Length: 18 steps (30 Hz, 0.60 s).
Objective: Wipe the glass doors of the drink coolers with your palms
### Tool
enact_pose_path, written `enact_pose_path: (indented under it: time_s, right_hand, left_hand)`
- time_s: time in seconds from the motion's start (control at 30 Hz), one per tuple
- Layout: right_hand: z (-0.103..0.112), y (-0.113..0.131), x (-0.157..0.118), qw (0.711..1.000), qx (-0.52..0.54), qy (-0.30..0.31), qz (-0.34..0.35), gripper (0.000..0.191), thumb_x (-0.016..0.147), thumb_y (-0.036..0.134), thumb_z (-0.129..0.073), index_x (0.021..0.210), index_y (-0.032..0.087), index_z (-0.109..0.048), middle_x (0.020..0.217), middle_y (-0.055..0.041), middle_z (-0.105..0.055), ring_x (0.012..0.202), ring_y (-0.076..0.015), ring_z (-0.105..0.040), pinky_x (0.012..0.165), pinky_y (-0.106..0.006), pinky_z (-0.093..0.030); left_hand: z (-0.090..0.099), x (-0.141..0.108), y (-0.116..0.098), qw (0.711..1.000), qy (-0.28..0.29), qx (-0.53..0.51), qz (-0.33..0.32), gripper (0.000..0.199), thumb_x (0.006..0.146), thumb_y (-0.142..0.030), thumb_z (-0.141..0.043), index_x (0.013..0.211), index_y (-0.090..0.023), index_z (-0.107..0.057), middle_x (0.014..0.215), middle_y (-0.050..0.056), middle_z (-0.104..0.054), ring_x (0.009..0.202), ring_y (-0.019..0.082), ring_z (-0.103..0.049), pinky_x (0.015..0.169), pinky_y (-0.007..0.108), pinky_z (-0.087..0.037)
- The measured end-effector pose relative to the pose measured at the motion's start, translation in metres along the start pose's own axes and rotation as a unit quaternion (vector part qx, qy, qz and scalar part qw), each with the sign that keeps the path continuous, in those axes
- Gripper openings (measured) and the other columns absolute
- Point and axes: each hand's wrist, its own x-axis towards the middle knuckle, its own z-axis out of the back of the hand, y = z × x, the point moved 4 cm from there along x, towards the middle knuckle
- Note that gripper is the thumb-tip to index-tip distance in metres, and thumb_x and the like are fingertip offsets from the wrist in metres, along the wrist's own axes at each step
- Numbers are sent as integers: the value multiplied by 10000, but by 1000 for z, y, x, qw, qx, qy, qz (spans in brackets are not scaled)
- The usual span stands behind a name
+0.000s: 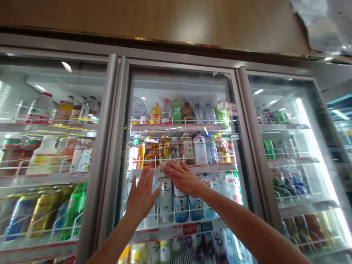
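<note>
Both my hands are raised in front of the middle glass door (181,88) of a drinks fridge. My left hand (140,196) is spread, palm toward the door, with its thumb apart. To the right of it, my right hand (183,179) points leftward with its fingers stretched out. A pale strip (156,173) runs at the height of my fingertips, in line with a shelf edge; I cannot tell whether it lies on the glass or behind it. Something small and crumpled-looking shows by the right fingertips, too blurred to name. Behind the hands stand bottles with white and blue labels (180,207).
Metal door frames (96,165) divide the fridge into a left, middle and right section. Wire-fronted shelves hold bottles and cans, such as gold cans (45,211) at left. A wooden panel (154,18) spans the top. A crumpled plastic sheet (327,25) hangs at upper right.
</note>
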Motion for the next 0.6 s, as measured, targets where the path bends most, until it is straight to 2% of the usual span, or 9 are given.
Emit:
enact_pose_path:
  time_s: [0.03,0.07,0.17,0.23,0.3,0.4,0.47,0.5,0.6]
  right_hand:
    - [2,0,0,1000,1,13,23,579,894,236,-424,1448,302,-270,1523,43,-279,1430,-166,-127,1175,-436,-41]
    - [6,-8,3,1000,-3,13,7,583,890,215,-424,1444,315,-275,1524,46,-276,1429,-168,-134,1173,-444,-35]
    - [26,-59,19,977,-25,-44,-206,573,891,180,-387,1447,281,-288,1543,-6,-226,1432,-233,-126,1149,-519,-53]
    - [28,-69,30,951,-23,-76,-300,560,901,196,-364,1453,237,-284,1550,-40,-200,1433,-267,-107,1135,-547,-79]
    - [15,-42,37,968,-4,-69,-243,558,901,215,-381,1451,235,-290,1546,-33,-216,1435,-259,-98,1142,-532,-81]
    - [-11,31,39,999,35,-13,11,550,887,230,-437,1425,269,-332,1523,17,-285,1433,-195,-120,1168,-458,-76]
    - [-17,53,47,995,44,6,86,550,882,215,-448,1418,272,-338,1512,26,-310,1427,-176,-143,1172,-447,-78]
    - [-14,50,58,997,43,1,69,553,884,202,-442,1422,268,-331,1513,21,-307,1425,-182,-151,1170,-461,-74]
    - [6,16,106,993,34,-54,-95,548,899,185,-404,1436,249,-311,1529,-17,-269,1425,-237,-149,1151,-532,-51]
  left_hand:
    - [0,-6,1,1000,0,5,-10,627,901,-500,-258,1380,-114,-377,1442,151,-384,1343,272,-357,1095,515,-260]
    - [-1,-11,1,1000,-1,12,-21,617,903,-492,-259,1380,-120,-378,1442,146,-386,1341,267,-361,1094,510,-264]
    - [-2,-29,-1,999,-5,31,-29,607,900,-478,-280,1385,-125,-369,1449,141,-375,1344,260,-357,1090,488,-279]
    - [-2,-41,-3,999,-4,33,-20,608,896,-465,-300,1397,-124,-345,1452,146,-368,1346,261,-354,1084,487,-289]
    - [1,-54,-2,999,-6,32,-26,602,895,-448,-315,1405,-130,-327,1443,145,-384,1334,258,-374,1081,489,-295]
    - [12,-71,9,997,-22,40,-54,606,896,-458,-331,1401,-124,-332,1421,145,-420,1311,261,-407,1089,484,-284]
    - [21,-78,22,997,-28,45,-59,604,901,-459,-326,1400,-120,-332,1417,149,-426,1306,260,-413,1097,481,-273]
    - [25,-79,28,997,-26,46,-54,600,904,-457,-317,1402,-122,-327,1418,150,-425,1308,257,-412,1099,480,-270]
    - [33,-77,42,999,-13,41,-28,604,911,-471,-288,1409,-129,-311,1430,152,-409,1316,254,-401,1097,480,-277]
